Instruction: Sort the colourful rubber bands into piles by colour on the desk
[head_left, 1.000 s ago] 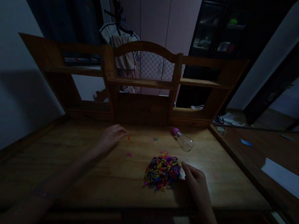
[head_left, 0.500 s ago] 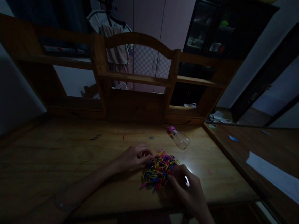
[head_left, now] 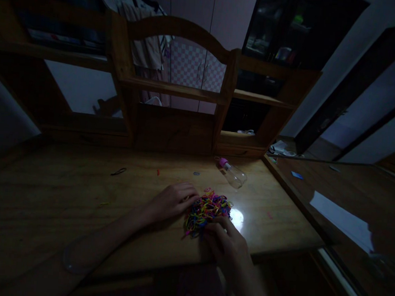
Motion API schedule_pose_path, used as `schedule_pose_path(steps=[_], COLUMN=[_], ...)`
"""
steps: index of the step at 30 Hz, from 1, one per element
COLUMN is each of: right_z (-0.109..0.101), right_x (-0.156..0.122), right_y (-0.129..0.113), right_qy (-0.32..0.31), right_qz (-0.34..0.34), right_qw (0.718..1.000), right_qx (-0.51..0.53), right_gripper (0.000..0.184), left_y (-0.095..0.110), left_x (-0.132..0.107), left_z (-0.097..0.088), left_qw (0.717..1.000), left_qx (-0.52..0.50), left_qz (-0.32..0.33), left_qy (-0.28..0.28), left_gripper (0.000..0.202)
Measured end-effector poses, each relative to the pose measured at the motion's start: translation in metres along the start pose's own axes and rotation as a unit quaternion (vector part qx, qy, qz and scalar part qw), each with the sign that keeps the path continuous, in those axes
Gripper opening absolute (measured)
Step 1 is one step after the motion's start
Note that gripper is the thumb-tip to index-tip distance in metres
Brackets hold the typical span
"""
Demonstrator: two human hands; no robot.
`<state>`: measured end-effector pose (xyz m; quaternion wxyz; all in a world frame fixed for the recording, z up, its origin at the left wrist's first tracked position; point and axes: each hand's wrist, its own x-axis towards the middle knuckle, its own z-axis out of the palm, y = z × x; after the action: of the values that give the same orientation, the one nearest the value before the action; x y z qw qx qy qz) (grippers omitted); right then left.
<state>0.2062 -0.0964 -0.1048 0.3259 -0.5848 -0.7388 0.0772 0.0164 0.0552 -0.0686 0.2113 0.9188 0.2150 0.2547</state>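
A heap of small coloured rubber bands lies on the wooden desk. My left hand rests at the heap's left edge with its fingers curled into the bands. My right hand is at the heap's near right side, fingers bent over the bands. The dim light hides whether either hand pinches a band.
A clear plastic bottle with a pink cap lies on its side behind the heap. Loose bands lie scattered: a dark one, a red one, a pink one. A wooden shelf unit stands at the desk's back. A second table adjoins on the right.
My left hand came back from the far left of the desk to the heap. My right hand slid over the heap's near edge. The camera shifted slightly.
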Motion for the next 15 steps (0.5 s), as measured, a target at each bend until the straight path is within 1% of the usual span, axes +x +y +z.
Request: schedule_pose_path(steps=[2, 5, 10, 15], right_z=[0.000, 0.000, -0.005, -0.014], right_x=[0.001, 0.002, 0.005, 0.008], right_y=[0.000, -0.001, -0.004, -0.007], right_qy=[0.006, 0.020, 0.086, 0.105], right_qz=[0.006, 0.025, 0.042, 0.074], right_qw=[1.000, 0.998, 0.990, 0.980], right_qx=[0.008, 0.047, 0.104, 0.154], right_gripper=[0.015, 0.012, 0.006, 0.009], left_y=[0.000, 0.000, 0.000, 0.002], left_x=[0.000, 0.000, 0.000, -0.001], left_z=[0.000, 0.001, 0.000, -0.001], left_qw=[1.000, 1.000, 1.000, 1.000], left_qx=[0.005, 0.010, -0.004, -0.019], left_qz=[0.003, 0.002, 0.005, 0.005], left_qy=[-0.005, -0.007, -0.002, 0.004], left_gripper=[0.031, 0.032, 0.032, 0.030])
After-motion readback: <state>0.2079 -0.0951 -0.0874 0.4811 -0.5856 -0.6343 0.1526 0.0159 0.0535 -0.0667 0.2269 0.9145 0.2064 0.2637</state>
